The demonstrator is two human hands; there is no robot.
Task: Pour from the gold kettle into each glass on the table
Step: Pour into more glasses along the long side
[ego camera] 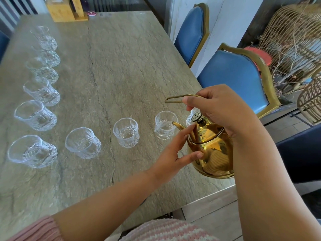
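Observation:
The gold kettle (pixel 212 150) is held above the table's near right corner, tilted so its thin spout reaches over the rim of a clear glass (pixel 165 125). My right hand (pixel 218 106) grips the kettle's wire handle from above. My left hand (pixel 175 152) rests with spread fingers against the kettle's side and lid edge. Another glass (pixel 191 117) is mostly hidden behind the lid knob. More patterned glasses stand in a row to the left (pixel 126 134), (pixel 83 142), (pixel 32 151), and several more run in a line up the table's left side (pixel 41 91).
The stone-look table (pixel 121 66) ends just right of the kettle. Two blue chairs with gold frames (pixel 232 75) stand along the right edge. A wooden box (pixel 60 9) and a small pink lid (pixel 91 13) sit at the far end. Wicker items (pixel 295 40) fill the right background.

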